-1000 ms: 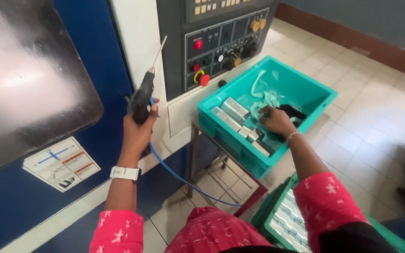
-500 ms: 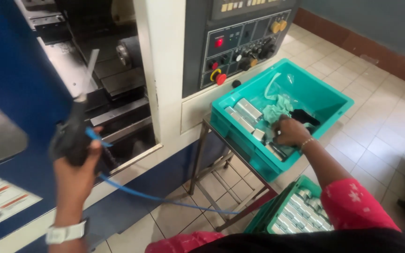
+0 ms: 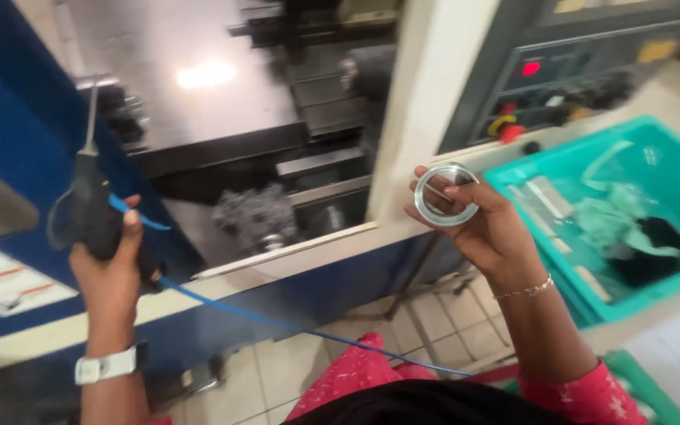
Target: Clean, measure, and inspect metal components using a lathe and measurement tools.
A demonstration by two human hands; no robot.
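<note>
My left hand (image 3: 112, 271) grips a black air blow gun (image 3: 88, 201) with a thin metal nozzle pointing up; a blue hose (image 3: 277, 321) trails from it down across my lap. My right hand (image 3: 485, 228) holds a shiny metal ring (image 3: 446, 194) upright between thumb and fingers, in front of the machine's open work area (image 3: 269, 157). A silver bracelet is on that wrist and a white watch on the left wrist.
The machine's control panel (image 3: 568, 75) with red and yellow knobs is at the upper right. Below it stands a teal bin (image 3: 670, 291) holding metal parts, a cloth and a dark item. A blue machine door (image 3: 9, 118) is at the left. Tiled floor lies below.
My right hand has come out of the teal bin holding a metal ring and risen toward the machine opening. The view swung left, and the blow gun stays in my left hand.
</note>
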